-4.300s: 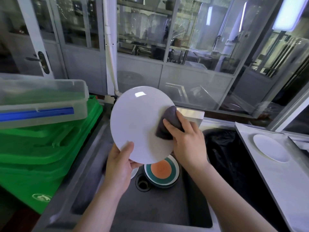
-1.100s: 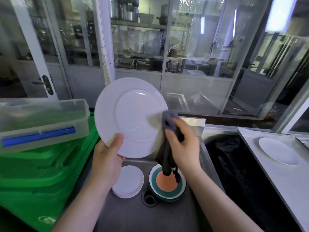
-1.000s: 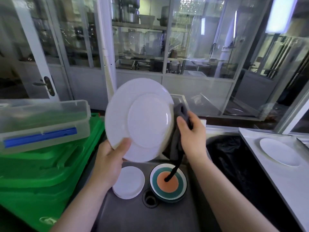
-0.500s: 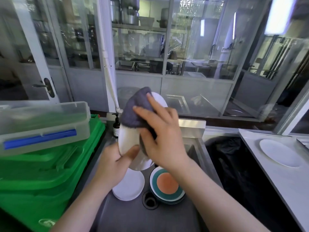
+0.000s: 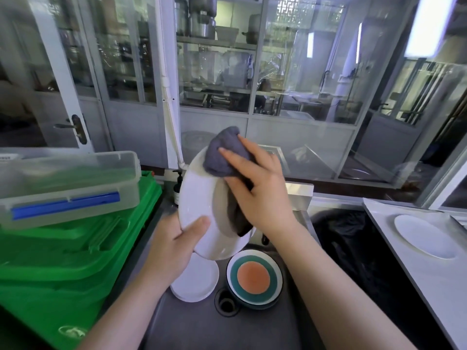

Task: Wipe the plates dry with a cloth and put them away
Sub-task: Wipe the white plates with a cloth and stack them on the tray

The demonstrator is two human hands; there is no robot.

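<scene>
grey cloth and right hand hiding white plate centre

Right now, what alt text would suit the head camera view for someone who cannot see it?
Over a steel sink, a left hand holds a white plate tilted while the right hand presses a grey cloth against it. Two more plates lie in the sink below, one plain white, one teal and orange.
</scene>
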